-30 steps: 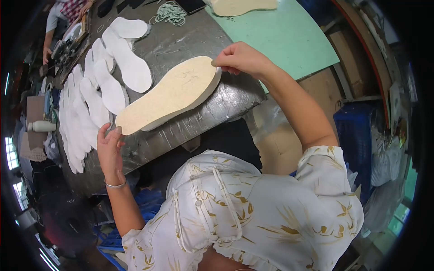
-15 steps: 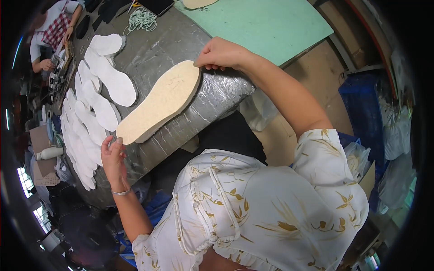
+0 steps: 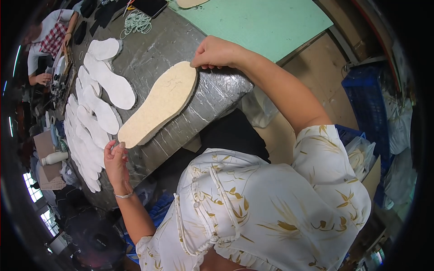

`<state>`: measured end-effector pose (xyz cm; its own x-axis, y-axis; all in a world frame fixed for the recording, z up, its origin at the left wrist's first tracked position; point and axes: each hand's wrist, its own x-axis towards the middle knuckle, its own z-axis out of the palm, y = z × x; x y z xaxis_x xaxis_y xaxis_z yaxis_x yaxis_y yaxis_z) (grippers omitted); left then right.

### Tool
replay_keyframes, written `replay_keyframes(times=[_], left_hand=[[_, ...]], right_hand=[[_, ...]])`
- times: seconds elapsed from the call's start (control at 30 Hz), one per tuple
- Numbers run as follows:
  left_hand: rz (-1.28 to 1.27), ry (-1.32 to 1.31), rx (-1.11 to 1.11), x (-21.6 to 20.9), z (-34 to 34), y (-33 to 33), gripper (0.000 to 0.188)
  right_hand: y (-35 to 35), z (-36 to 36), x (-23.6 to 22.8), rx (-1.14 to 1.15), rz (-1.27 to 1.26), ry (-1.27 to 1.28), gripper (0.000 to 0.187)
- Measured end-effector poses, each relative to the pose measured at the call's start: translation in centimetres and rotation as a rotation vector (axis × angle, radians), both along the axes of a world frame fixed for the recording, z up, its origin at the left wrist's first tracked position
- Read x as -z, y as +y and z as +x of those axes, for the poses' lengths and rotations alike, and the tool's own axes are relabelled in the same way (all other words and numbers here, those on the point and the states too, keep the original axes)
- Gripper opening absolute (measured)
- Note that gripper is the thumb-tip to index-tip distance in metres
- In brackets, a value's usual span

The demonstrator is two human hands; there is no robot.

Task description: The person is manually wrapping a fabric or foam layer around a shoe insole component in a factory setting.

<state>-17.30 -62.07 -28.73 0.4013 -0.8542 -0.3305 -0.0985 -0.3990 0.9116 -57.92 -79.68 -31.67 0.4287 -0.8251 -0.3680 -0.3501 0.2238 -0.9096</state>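
A cream insole (image 3: 159, 103), with a whitish layer showing along its lower edge, lies slantwise over the grey plastic-wrapped table (image 3: 181, 43). At its wide end, my right hand (image 3: 216, 53) pinches the rim between thumb and fingers. My left hand (image 3: 116, 163), with a bracelet at the wrist, is at the narrow end; its thumb tip meets the edge and its other fingers are loosely curled. What lies beneath the insole is hidden. Left of it, several white fleecy insoles (image 3: 108, 81) overlap in a long spread.
A green board (image 3: 257, 27) covers the far right of the table. Bundled pale cord (image 3: 136, 23) and a dark flat device (image 3: 151, 6) sit at the far edge. Another person (image 3: 52, 34) works at far left. Blue crates (image 3: 368, 99) stand to the right, and a white bottle (image 3: 54, 157) at left.
The whole view has shifted slightly. Both hands keep their places at the two ends of the cream insole, which has barely moved.
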Motion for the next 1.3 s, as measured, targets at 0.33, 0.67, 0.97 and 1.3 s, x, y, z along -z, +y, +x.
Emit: replay_keyframes(times=[0.33,0.67,0.97,1.3], left_hand=[[0.026,-0.023,0.013,-0.2,-0.2,0.2,0.047],[0.033,-0.033,0.028,-0.2,-0.5,0.2,0.045],[0.064,-0.058,0.008,0.4,-0.6,0.2,0.040],[0.052,0.004,0.028,0.8,-0.2,0.3,0.044]], right_hand=[[-0.3,0.2,0.3,-0.016,-0.048,0.064,0.022],[-0.1,0.2,0.4,-0.004,-0.040,0.068,0.020],[-0.2,0.4,0.8,-0.007,-0.080,0.076,0.021],[0.0,0.7,0.5,-0.006,-0.070,0.080,0.021]])
